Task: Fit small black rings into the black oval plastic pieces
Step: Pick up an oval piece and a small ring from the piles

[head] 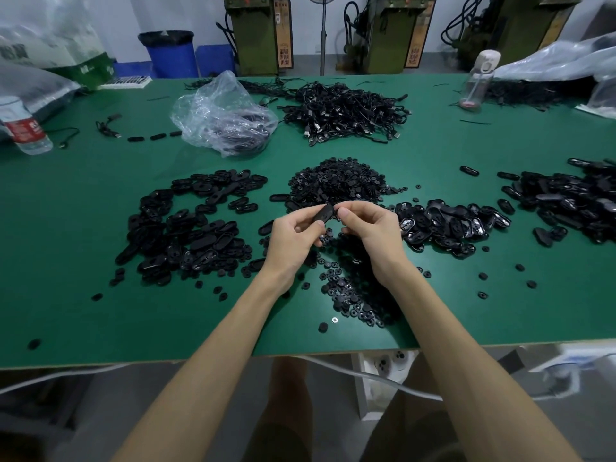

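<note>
2 hands meet above the bench [100, 321]: left hand [293, 240] fingers clamp an oval [324, 214], right hand [368, 228] fingers pinch together, ring unseen, so a tilted push could drop it.

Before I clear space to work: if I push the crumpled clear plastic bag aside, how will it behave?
The clear plastic bag looks thin and crumpled, so it would probably buckle rather than slide as one piece. Dark parts sit inside, so its bottom may drag on the green table. Its open top might spill some.
</note>
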Available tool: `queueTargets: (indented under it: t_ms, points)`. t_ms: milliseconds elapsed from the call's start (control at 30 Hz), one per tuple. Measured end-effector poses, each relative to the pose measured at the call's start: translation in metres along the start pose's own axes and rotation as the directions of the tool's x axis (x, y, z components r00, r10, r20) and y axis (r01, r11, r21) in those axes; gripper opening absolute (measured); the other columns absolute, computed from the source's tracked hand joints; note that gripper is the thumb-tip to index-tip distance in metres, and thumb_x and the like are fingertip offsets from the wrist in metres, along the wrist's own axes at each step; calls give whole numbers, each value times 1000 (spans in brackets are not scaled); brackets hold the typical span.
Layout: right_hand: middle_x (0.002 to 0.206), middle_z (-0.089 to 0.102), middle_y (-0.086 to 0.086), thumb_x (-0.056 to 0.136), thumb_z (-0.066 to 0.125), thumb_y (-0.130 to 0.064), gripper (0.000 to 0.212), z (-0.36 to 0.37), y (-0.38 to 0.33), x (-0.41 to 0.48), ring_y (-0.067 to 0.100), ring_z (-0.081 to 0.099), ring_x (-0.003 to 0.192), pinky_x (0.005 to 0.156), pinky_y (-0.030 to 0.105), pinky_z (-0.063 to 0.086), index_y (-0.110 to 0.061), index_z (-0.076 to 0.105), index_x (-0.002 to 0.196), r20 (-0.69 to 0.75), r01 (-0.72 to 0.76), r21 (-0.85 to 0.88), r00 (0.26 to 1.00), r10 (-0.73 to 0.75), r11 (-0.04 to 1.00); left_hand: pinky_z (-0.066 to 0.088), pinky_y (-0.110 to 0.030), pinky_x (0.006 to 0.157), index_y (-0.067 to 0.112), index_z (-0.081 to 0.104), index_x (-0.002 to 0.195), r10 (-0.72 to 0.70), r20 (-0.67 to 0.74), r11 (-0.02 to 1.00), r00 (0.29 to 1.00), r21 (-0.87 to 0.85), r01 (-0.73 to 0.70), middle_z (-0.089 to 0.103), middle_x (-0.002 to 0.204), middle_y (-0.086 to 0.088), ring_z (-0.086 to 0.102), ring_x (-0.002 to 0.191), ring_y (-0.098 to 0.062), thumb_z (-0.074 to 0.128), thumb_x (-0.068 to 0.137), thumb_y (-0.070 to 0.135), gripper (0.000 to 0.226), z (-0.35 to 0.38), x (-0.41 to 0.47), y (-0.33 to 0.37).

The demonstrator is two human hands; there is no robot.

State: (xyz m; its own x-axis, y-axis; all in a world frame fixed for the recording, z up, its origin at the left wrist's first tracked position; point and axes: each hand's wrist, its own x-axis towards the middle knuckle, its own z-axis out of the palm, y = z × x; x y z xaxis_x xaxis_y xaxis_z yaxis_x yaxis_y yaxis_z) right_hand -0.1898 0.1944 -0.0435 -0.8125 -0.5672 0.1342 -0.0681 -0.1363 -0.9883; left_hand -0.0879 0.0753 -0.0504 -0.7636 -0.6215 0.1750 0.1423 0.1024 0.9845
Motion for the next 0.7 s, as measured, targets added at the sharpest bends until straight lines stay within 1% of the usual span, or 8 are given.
queueTargets:
  t_ms: [67,200,267,333,433,567,633,700]
  points:
    - [82,74,-4,95,73,-9,10,-1,1,1,9,64,80,78,24,57,-17,80,95,-9,-16,28,1000,16,999,54,-20,68,26,76,112,-1,2,1000,1000,7,1,77,86,12,64,75,-6,63,97,-4,36,0,0,-1]
    - [88,72,3,95,72,-6,8,-3,-1,6,16,64,84,80,27,56,-10,78,98,-64,-98,165,992,110,981,54,-20,69,19,75,117,-4,-8,999,1000,39,4,76,87,9,65,76,-6,64,97,-2,32,0,2,-4]
    - [86,74,1,96,71,-5,9,-6,-4,8,13,66,80,76,24,56,-10,78,99,-99,-138,281,980,171,950,54,-21,69,20,75,114,0,-11,999,1000,55,1,74,86,7,65,74,-7,65,97,-1,28,-1,2,-5]
    - [85,75,0,96,70,-5,9,-7,-7,8,9,68,76,73,22,57,-9,77,101,-123,-134,336,975,185,932,54,-22,69,22,74,109,-3,-14,998,1000,55,4,73,82,8,64,71,-6,66,97,1,25,-1,2,-5]
    - [90,76,5,96,70,-4,10,-4,-11,5,11,68,79,76,24,57,-6,76,104,-123,-103,351,980,155,931,56,-24,70,21,73,108,-10,-20,999,1000,53,11,73,80,6,65,73,-9,67,98,3,21,-1,2,-6]
    - [94,79,4,95,72,-7,10,3,-17,-2,11,67,81,76,25,55,-11,78,102,-119,-102,297,983,143,950,56,-24,68,13,70,113,-18,-36,1000,999,16,18,73,85,0,69,76,-9,67,99,7,16,-1,3,-6]
    - [96,78,4,95,72,-8,10,7,-18,-7,11,67,82,75,26,54,-12,78,102,-90,-115,286,985,146,951,56,-24,68,12,70,110,-18,-44,1000,999,-5,17,73,84,0,71,77,-11,67,100,9,11,-1,3,-6]
    - [96,78,3,95,72,-8,11,11,-18,-12,10,67,82,74,25,54,-13,78,103,-37,-158,348,983,182,924,57,-27,67,10,70,106,-19,-47,1000,999,-19,18,72,82,2,71,77,-15,66,101,12,7,-1,3,-6]
